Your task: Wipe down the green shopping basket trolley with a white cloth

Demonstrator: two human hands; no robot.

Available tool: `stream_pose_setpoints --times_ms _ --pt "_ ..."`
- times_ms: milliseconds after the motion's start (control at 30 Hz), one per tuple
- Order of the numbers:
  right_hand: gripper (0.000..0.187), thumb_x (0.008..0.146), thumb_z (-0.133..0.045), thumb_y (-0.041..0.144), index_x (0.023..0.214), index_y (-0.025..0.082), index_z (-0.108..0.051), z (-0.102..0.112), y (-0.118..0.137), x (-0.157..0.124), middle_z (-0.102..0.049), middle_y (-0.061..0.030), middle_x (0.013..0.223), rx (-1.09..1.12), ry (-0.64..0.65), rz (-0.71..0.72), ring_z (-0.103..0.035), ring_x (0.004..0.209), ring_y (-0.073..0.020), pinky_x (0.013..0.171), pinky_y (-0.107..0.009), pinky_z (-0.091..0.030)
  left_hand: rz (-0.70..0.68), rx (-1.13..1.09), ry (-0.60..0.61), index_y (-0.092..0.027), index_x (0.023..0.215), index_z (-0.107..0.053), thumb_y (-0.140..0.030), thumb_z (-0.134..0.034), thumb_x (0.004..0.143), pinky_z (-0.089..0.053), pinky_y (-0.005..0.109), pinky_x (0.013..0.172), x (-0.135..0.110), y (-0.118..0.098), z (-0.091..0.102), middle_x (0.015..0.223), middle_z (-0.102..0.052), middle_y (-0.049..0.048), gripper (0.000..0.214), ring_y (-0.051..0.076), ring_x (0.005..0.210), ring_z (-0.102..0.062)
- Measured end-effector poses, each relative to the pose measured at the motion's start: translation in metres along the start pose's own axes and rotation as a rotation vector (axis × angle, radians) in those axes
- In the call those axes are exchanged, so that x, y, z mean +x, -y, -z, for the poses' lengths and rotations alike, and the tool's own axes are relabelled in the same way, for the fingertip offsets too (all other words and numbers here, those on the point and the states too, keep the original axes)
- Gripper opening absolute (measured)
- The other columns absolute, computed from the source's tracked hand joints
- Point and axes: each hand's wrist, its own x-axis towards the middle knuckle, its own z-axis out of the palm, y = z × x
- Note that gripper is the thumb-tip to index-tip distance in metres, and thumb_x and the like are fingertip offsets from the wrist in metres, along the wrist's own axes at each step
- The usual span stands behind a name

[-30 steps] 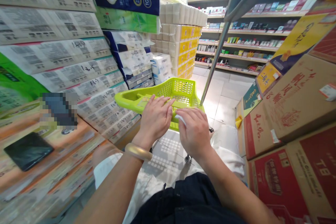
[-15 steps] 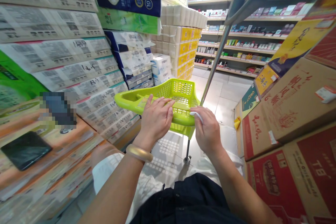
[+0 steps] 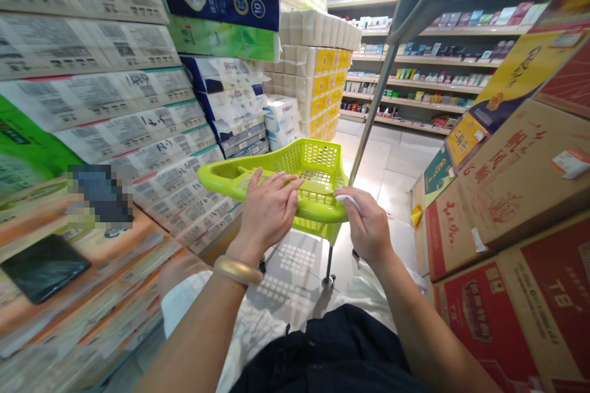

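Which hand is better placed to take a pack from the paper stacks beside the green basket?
Probably the left hand: it rests open on the basket, nearer the stacks; the right hand pinches a small white item.

A supermarket aisle: a lime-green shopping trolley (image 3: pixel 318 163) stands on the tiled floor (image 3: pixel 391 166), with wrapped tissue-paper packs (image 3: pixel 138 129) stacked high to its left, printed cardboard cartons (image 3: pixel 507 196) piled to its right, and long shelves of small packaged goods (image 3: pixel 428 83) beyond it.
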Motion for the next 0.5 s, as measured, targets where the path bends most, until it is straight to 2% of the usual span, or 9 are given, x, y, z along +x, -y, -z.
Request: stream_pose_setpoints --times_ms 67,133,267,333,400,500 --pt "0.026 0.099 -0.045 0.030 0.099 0.023 -0.071 0.000 -0.004 0.000 -0.075 -0.0064 0.105 0.038 -0.036 -0.066 -0.068 0.106 -0.0206 0.095 -0.038 -0.054 0.005 -0.003 -0.007 -0.027 0.122 -0.068 -0.031 -0.033 0.098 -0.021 0.058 0.120 0.000 0.000 0.000 0.127 -0.069 0.0030 0.042 0.024 0.125 -0.058" --pt "0.026 0.099 -0.045 0.028 0.099 0.023 -0.071 -0.004 0.002 -0.001 -0.075 -0.0066 0.105 0.024 -0.049 -0.069 -0.067 0.107 -0.0210 0.099 -0.040 -0.052 0.007 -0.003 -0.010 -0.027 0.121 -0.068 -0.030 -0.033 0.098 -0.021 0.058 0.119 0.000 -0.001 -0.001 0.127 -0.070 0.0032 0.042 0.025 0.124 -0.058" --pt "0.026 0.096 -0.045 0.020 0.101 0.024 -0.070 -0.014 0.031 -0.005 -0.075 -0.0047 0.104 -0.066 0.024 0.052 -0.067 0.106 -0.0202 0.110 -0.045 -0.042 0.005 0.001 -0.003 -0.026 0.122 -0.068 -0.030 -0.032 0.098 -0.022 0.058 0.119 -0.001 0.001 0.000 0.127 -0.069 0.0046 0.043 0.025 0.124 -0.058" --pt "0.026 0.096 -0.046 0.019 0.103 0.025 -0.070 -0.014 0.039 -0.006 -0.075 -0.0041 0.107 -0.080 0.078 0.105 -0.067 0.107 -0.0195 0.111 -0.044 -0.041 0.001 0.003 -0.005 -0.026 0.122 -0.068 -0.030 -0.032 0.098 -0.022 0.059 0.118 -0.002 0.003 0.001 0.127 -0.070 0.0048 0.043 0.025 0.123 -0.059" --pt "0.025 0.096 -0.047 0.020 0.104 0.025 -0.070 -0.012 0.037 -0.005 -0.075 -0.0043 0.108 -0.061 0.113 0.126 -0.067 0.107 -0.0193 0.109 -0.043 -0.043 -0.005 0.003 -0.007 -0.026 0.122 -0.068 -0.030 -0.032 0.097 -0.022 0.059 0.118 -0.003 0.007 0.003 0.126 -0.070 0.0049 0.043 0.025 0.123 -0.059" --pt "0.024 0.098 -0.046 0.025 0.101 0.024 -0.070 -0.007 0.019 -0.002 -0.075 -0.0052 0.105 0.022 0.100 0.082 -0.068 0.103 -0.0195 0.102 -0.041 -0.049 -0.007 0.006 -0.009 -0.026 0.121 -0.068 -0.029 -0.032 0.097 -0.022 0.058 0.118 -0.004 0.011 0.004 0.126 -0.070 0.0048 0.044 0.025 0.122 -0.059"
